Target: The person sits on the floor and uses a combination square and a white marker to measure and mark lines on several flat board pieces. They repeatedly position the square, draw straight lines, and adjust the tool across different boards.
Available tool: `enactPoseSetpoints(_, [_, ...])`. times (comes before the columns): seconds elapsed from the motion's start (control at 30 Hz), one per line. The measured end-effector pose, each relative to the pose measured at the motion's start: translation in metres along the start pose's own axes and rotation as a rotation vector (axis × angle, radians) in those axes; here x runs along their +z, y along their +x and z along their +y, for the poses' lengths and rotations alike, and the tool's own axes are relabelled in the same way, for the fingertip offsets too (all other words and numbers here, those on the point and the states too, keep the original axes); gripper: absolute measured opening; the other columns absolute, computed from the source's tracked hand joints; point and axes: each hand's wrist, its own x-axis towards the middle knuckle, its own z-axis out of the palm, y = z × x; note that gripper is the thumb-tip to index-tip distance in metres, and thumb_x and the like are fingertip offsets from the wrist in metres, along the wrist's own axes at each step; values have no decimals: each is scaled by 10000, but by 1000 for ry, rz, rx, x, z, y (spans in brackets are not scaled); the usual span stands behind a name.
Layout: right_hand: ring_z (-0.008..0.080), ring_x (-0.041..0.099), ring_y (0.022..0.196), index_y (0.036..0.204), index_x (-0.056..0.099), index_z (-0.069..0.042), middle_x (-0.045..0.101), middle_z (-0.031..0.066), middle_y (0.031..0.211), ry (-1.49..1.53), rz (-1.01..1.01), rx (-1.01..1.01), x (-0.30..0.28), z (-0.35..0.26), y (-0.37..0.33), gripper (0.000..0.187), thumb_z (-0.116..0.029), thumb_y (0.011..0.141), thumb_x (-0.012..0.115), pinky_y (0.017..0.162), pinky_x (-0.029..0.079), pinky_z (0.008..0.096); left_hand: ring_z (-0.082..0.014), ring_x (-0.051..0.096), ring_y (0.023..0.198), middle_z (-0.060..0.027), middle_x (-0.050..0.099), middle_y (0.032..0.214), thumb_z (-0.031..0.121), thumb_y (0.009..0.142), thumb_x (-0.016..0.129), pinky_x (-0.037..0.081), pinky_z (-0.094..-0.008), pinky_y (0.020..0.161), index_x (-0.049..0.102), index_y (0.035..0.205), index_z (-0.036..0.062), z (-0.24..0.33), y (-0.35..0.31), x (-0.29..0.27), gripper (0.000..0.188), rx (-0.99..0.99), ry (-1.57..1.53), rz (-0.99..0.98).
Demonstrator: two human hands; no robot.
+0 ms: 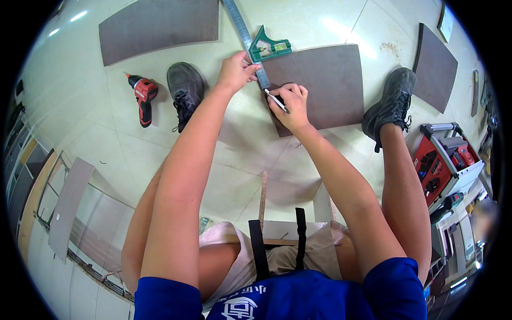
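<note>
Person crouches on a pale tiled floor (298,32), both arms reaching forward over a dark brown rectangular board (325,85) lying flat between the feet.

Left hand (234,70): fingers curled down and pressed onto the steel blade of a combination square (257,50), whose green head sits against the board's far edge and whose blade runs along the board's left edge. The blade extends well past the board, up and away over the floor.

Right hand (290,104): fingers closed in a pinch round a slim pencil or marker (277,101), which of the two I cannot tell at this size. Its tip points toward the blade, at the board's left edge.

Step in hand, by my reading: marking a line on the board against the square. What the stroke calls for is steady downward pressure from the left hand so the head stays seated on the edge, and the tip kept tight to the blade.

Edges and room: the work sits right at the board's left edge, so the tip has little surface beside it. Left shoe (184,88) is near the left wrist; right shoe (392,104) touches or just overlaps the board's right corner. A red cordless drill (143,98) lies left of the left shoe, apart from the work. Another dark panel (160,26) lies further out; a red table saw (445,160) stands to the right, well apart. Open floor beyond the board's near edge.
</note>
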Motion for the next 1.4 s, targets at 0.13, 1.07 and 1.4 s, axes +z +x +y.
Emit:
enactPoseSetpoints(0.13, [191, 601, 992, 927, 718, -140, 681, 7, 878, 2, 20, -20, 1, -1, 0, 143, -187, 810, 784, 982, 348, 420, -178, 752, 690, -160, 746, 838, 112, 899, 778, 580, -285, 566, 572, 1030, -45, 1, -1, 0, 291, -5, -1, 1])
enactPoseSetpoints(1.07, [201, 618, 957, 897, 703, -135, 666, 9, 862, 22, 36, -58, 9, 5, 1, 115, -155, 808, 772, 982, 370, 429, -169, 749, 703, -136, 747, 829, 145, 922, 765, 596, -286, 602, 567, 989, -22, -1, -2, -2, 268, -8, -37, -17])
enactPoseSetpoints(1.4, [208, 617, 940, 851, 672, -126, 666, 13, 834, 16, 36, -76, 9, 3, 3, 111, -138, 799, 769, 962, 379, 425, -176, 752, 699, -144, 748, 833, 147, 918, 769, 594, -283, 586, 570, 993, -21, -3, -1, -2, 271, 24, 0, -18])
